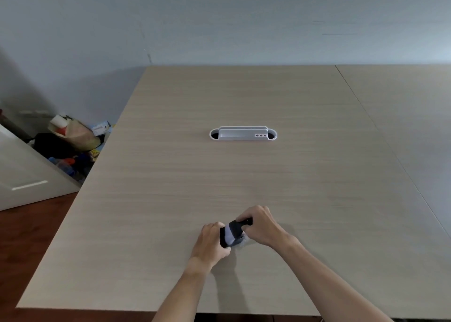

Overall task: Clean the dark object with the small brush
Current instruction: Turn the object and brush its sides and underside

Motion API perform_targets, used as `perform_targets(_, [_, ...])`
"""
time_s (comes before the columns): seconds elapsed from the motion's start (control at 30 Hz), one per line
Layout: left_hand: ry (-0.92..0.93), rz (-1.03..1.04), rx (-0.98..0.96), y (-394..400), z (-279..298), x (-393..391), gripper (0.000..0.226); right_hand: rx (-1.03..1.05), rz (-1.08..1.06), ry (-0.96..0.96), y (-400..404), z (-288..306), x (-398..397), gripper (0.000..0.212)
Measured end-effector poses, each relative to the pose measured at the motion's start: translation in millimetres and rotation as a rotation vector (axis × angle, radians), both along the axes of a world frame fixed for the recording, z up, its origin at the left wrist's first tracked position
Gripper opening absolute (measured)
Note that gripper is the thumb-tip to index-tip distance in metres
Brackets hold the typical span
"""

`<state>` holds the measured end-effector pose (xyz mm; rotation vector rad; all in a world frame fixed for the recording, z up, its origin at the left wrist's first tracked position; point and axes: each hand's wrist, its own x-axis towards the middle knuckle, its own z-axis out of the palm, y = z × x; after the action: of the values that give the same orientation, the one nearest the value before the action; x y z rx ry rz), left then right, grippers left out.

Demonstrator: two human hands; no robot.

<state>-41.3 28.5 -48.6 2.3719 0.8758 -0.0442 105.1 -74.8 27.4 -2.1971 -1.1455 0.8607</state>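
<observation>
A small dark object (230, 235) with a pale grey band across it sits between both hands, just above the wooden table (170, 175), near the front middle. My left hand (211, 242) grips its lower left side. My right hand (261, 225) is closed over its upper right end, where a black tip (247, 221) sticks out between the fingers. Whether that tip is the small brush or part of the object I cannot tell. Much of the object is hidden by the fingers.
A white cable-port tray (243, 133) is set into the table further back. A seam (380, 131) joins a second tabletop on the right. Bags and clutter (73, 141) lie on the floor beyond the table's left edge, beside a white panel (26, 175).
</observation>
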Motion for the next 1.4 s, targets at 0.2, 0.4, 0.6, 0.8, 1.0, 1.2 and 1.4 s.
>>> perform_targets(0.2, [0.01,0.027,-0.031,-3.3,6.8,-1.4,0.042,-0.106,-0.03,-0.062,-7.9,-5.8,7.2,0.024])
perform_targets(0.4, [0.021,0.033,-0.047,-2.1,11.5,-0.7,0.047,-0.058,-0.031,0.035,8.1,-4.8,0.6,0.033])
perform_targets(0.6, [0.025,0.035,-0.042,-4.1,11.1,-0.7,0.044,-0.229,-0.058,-0.022,1.8,0.2,10.8,0.027])
perform_targets(0.8, [0.02,0.046,-0.02,-5.0,11.3,-0.3,0.042,-0.184,0.014,-0.006,20.1,-9.3,12.2,0.023])
perform_targets(1.0, [0.022,0.056,-0.036,-3.9,12.5,0.2,0.042,-0.354,0.022,-0.186,17.9,3.8,20.8,0.018])
perform_targets(1.2, [0.022,0.043,-0.037,-2.9,12.2,-0.1,0.044,-0.285,0.052,-0.105,24.0,-8.7,15.6,0.019])
perform_targets(1.4, [0.016,0.029,-0.022,-2.3,10.3,0.1,0.042,-0.321,0.03,-0.141,-1.0,-11.3,26.9,0.012])
